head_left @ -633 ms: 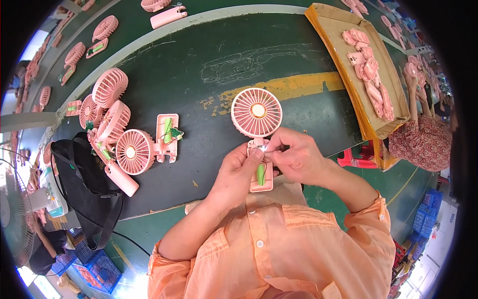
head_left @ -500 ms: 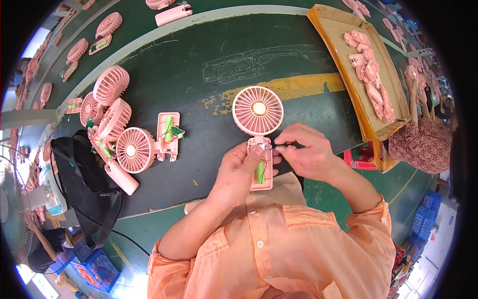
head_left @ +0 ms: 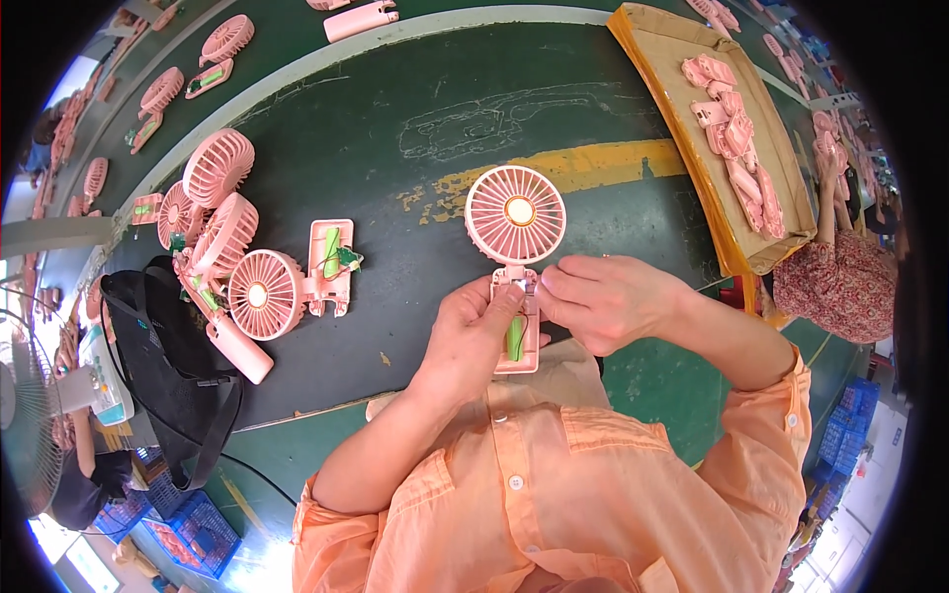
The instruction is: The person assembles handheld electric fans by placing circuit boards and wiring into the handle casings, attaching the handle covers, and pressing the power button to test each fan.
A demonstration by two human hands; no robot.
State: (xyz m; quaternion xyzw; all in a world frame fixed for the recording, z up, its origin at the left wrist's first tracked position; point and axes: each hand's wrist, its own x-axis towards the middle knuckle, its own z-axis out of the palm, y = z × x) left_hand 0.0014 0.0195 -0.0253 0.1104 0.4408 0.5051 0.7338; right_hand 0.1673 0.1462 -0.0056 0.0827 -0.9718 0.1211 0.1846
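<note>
The dark green tabletop (head_left: 376,148) spans the view, with a yellow-edged box (head_left: 687,163) of pink parts on the right. A black bag (head_left: 163,341) lies at the left edge, just beside a pile of pink fans (head_left: 225,232). An opened fan (head_left: 265,296) lies by the pile, its green circuit board (head_left: 348,259) exposed. The held fan (head_left: 515,237) is near the front edge, its round head pointing away from the person and its handle uncovered. Of the hands, the left hand (head_left: 465,336) is closed around the handle, thumb across the inside; the right hand (head_left: 605,304) has its fingers bunched at the handle's right side, and whether they pinch anything cannot be told. A slim green battery (head_left: 515,338) sits low in the handle.
</note>
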